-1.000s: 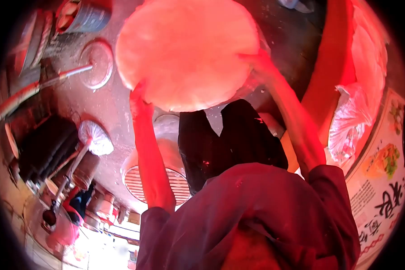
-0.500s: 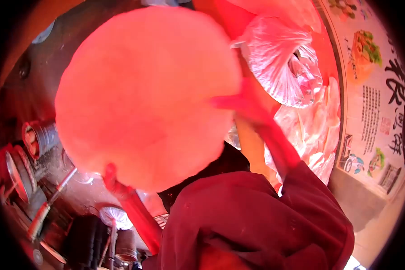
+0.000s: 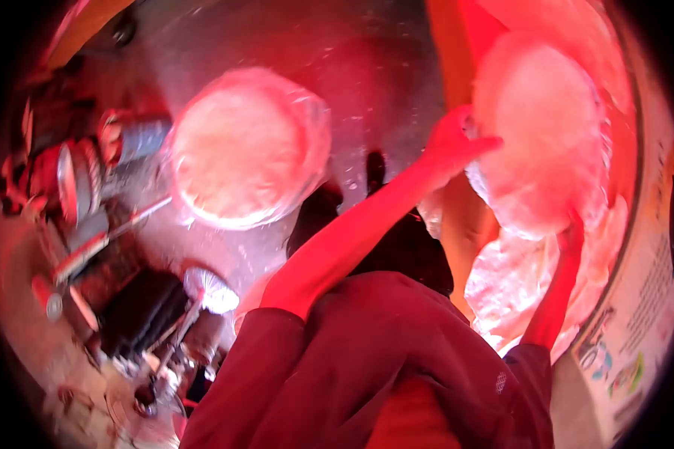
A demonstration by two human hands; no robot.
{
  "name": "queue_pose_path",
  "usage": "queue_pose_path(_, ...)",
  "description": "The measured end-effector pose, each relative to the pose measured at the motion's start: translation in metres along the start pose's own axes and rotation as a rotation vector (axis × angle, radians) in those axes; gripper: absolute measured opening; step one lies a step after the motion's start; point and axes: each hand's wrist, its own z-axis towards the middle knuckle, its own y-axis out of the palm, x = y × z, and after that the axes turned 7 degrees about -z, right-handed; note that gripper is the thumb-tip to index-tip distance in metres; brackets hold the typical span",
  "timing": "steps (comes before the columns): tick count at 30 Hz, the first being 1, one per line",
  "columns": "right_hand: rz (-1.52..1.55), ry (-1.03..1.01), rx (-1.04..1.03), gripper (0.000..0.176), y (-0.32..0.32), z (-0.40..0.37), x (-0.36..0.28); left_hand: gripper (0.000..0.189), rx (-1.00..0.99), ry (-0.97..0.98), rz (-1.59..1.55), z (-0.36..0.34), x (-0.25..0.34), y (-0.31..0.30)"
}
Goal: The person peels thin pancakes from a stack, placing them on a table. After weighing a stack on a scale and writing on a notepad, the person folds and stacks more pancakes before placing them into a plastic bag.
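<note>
A large, thin round flatbread (image 3: 535, 127), tinted red by the light, lies tilted over a plastic-wrapped round bundle (image 3: 603, 157) at the right, whose crinkled edge shows around it. My left hand (image 3: 451, 144) grips the bread's near-left edge, thumb on top and the other fingers partly hidden. At its lower edge my right hand (image 3: 571, 233) pinches the bread; the fingers beneath cannot be seen. To the left stands a round pale stack (image 3: 236, 153) in clear plastic, apart from both hands.
Crumpled plastic sheeting (image 3: 517, 280) covers the right-hand surface, beside a printed wall poster (image 3: 644, 322). At the left are a metal can (image 3: 142, 141), a long-handled rolling tool (image 3: 112, 236), a black box-like object (image 3: 144, 313) and a silvery round plastic-covered thing (image 3: 211, 290).
Both hands have carried the flatbread from the middle left over to the right, onto the plastic-wrapped bundle. My view has shifted, and the pale stack now shows where the bread hid it.
</note>
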Motion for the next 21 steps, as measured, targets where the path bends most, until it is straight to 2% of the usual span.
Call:
queue_pose_path(1, -0.011, 0.024, -0.004, 0.056, -0.006, 0.004, 0.002, 0.071, 0.009, 0.04, 0.063, -0.014, 0.005, -0.008)
queue_pose_path(3, -0.146, -0.053, 0.057, 0.054, -0.014, 0.004, -0.011, 0.064, 0.074, 0.036, -0.169, -0.057, 0.017, -0.055)
queue_pose_path(5, -0.655, -0.386, 0.395, 0.043, 0.049, -0.023, -0.063, 0.058, 0.238, 0.117, -0.1, -0.102, 0.014, -0.128)
queue_pose_path(6, -0.908, -0.562, 0.564, 0.038, 0.092, -0.047, -0.086, 0.05, 0.393, 0.16, 0.062, -0.128, 0.013, -0.169)
queue_pose_path(7, -0.981, -0.695, 0.575, 0.034, 0.126, -0.062, -0.089, 0.043, 0.684, 0.202, 0.268, -0.154, 0.013, -0.208)
queue_pose_path(8, -1.056, -0.829, 0.595, 0.03, 0.159, -0.077, -0.093, 0.039, 0.84, 0.343, 0.206, -0.185, -0.004, -0.268)
queue_pose_path(9, -0.947, -0.905, 0.459, 0.026, 0.187, -0.077, -0.09, 0.036, 1.092, 0.321, 0.349, -0.219, -0.008, -0.317)
queue_pose_path(10, -0.824, -0.865, 0.196, 0.025, 0.198, -0.065, -0.07, 0.039, 1.257, 0.415, 0.354, -0.245, -0.01, -0.356)
queue_pose_path(11, -0.817, -0.823, 0.019, 0.026, 0.263, -0.088, -0.044, 0.043, 1.49, 0.408, 0.465, -0.273, -0.024, -0.411)
queue_pose_path(12, -0.805, -0.764, -0.158, 0.029, 0.327, -0.11, -0.017, 0.051, 1.687, 0.301, 0.428, -0.29, -0.029, -0.446)
queue_pose_path(13, -0.792, -0.691, -0.324, 0.031, 0.392, -0.133, 0.009, 0.052, 1.73, 0.291, 0.407, -0.307, -0.052, -0.507)
queue_pose_path(14, -0.928, -0.603, -0.511, 0.046, 0.431, -0.136, 0.027, 0.05, 1.697, 0.262, 0.143, -0.3, -0.035, -0.491)
queue_pose_path(15, -1.074, -0.918, -0.538, 0.061, 0.46, -0.114, 0.071, 0.048, 1.649, 0.235, -0.117, -0.292, -0.01, -0.466)
queue_pose_path(17, -1.272, -0.725, -0.428, 0.068, 0.511, -0.089, 0.134, 0.042, 1.266, 0.288, -0.366, -0.291, -0.006, -0.476)
queue_pose_path(19, -1.233, -0.678, -0.473, 0.059, 0.539, -0.063, 0.179, 0.036, 1.211, 0.254, -0.129, -0.289, -0.01, -0.488)
queue_pose_path(20, -1.217, -0.645, -0.487, 0.055, 0.544, -0.057, 0.188, 0.026, 1.343, 0.272, -0.087, -0.283, -0.004, -0.478)
queue_pose_path(21, -1.174, -0.648, -0.534, 0.047, 0.55, -0.059, 0.183, 0.025, 1.355, 0.265, -0.007, -0.289, -0.011, -0.486)
